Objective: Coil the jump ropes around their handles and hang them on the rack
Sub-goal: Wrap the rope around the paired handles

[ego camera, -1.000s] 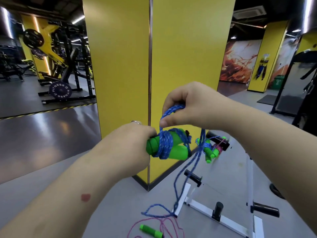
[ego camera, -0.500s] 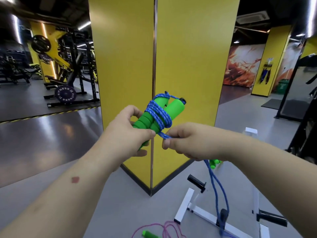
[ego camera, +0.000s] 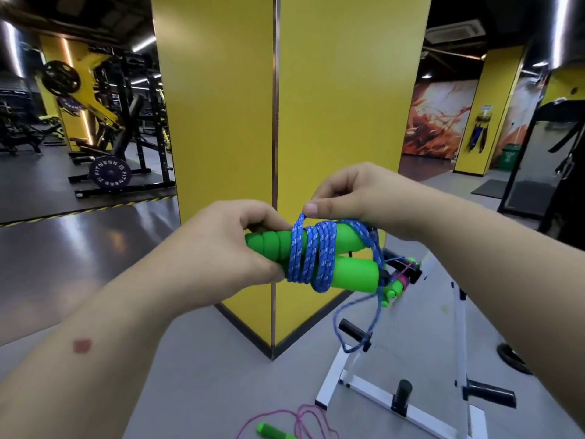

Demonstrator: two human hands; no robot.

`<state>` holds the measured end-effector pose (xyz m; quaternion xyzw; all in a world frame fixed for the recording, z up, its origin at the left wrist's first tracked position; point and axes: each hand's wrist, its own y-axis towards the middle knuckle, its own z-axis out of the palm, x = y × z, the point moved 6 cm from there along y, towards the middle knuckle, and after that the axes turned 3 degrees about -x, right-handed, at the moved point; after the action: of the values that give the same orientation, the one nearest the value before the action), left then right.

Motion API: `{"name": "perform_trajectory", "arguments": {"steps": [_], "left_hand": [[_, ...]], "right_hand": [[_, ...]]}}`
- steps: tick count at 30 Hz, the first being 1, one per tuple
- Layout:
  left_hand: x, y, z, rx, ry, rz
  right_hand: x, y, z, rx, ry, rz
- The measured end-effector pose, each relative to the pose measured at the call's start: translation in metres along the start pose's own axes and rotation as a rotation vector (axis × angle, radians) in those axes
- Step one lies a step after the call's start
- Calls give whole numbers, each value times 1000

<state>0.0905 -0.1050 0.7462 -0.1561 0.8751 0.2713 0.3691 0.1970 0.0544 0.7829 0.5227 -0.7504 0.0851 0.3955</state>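
Observation:
My left hand (ego camera: 228, 248) grips two green foam handles (ego camera: 351, 274) held side by side and pointing right. Blue jump rope (ego camera: 311, 253) is wound around them in several turns. My right hand (ego camera: 345, 194) pinches the rope just above the handles, and a short loose loop hangs down to the right. Behind the handles, a coiled pink rope with green handles (ego camera: 397, 285) hangs on a black peg of the white rack (ego camera: 354, 383). A pink rope with a green handle (ego camera: 275, 432) lies on the floor.
A yellow pillar (ego camera: 285, 106) stands straight ahead, its corner facing me. The rack has several black pegs (ego camera: 351, 329) low on the right. Weight machines (ego camera: 104, 128) fill the left background. A black plate (ego camera: 514, 359) lies on the grey floor at right.
The handles have swung from tilted upward to lying level. My right hand rose from below them to above, laying on more rope, and the hanging tail is shorter.

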Motion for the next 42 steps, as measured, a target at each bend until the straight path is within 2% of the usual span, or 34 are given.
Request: {"name": "perform_trajectory", "arguments": {"steps": [3, 4, 6, 8, 10, 13, 15, 18, 21, 25, 28, 30, 32, 36, 38, 40, 42], "left_hand": [[2, -4, 0, 184, -468, -24], [3, -5, 0, 202, -645, -52], [12, -1, 0, 117, -840, -118], [22, 4, 0, -41, -831, -181], [30, 5, 2, -177, -793, -225], [33, 4, 8, -268, -828, -244], [30, 4, 14, -305, -835, -241], [27, 5, 17, -389, -673, -200], [27, 8, 15, -413, -314, -104], [16, 6, 25, -174, 217, -8], [8, -1, 29, 27, 218, 8], [9, -1, 24, 94, 109, 0], [13, 0, 18, 158, -100, -21], [20, -2, 17, 339, -634, -81], [18, -4, 20, 403, -937, -77], [15, -2, 21, 365, -1147, -68], [16, 5, 20, 200, -1206, -101]], "right_hand": [[-19, -3, 9, 62, 120, 125], [-22, -5, 16, 73, 192, 164], [-20, -9, 36, 195, 324, 156], [-14, -14, 50, 246, 292, 146], [-10, -17, 52, 204, 172, 158], [2, -24, 46, 120, -223, 82], [11, -28, 47, 124, -432, 30], [20, -34, 50, 120, -609, -48], [34, -37, 47, 49, -728, -222], [47, -32, 25, 49, -640, -230], [46, -23, 7, 55, -552, -214], [37, -16, 3, 51, -420, -188], [23, -11, 3, 55, -223, -128], [-5, -7, 15, 159, 89, 36], [-16, -11, 27, 183, 120, 131], [-17, -13, 42, 206, 223, 90], [-13, -14, 51, 192, 237, 101]]}}
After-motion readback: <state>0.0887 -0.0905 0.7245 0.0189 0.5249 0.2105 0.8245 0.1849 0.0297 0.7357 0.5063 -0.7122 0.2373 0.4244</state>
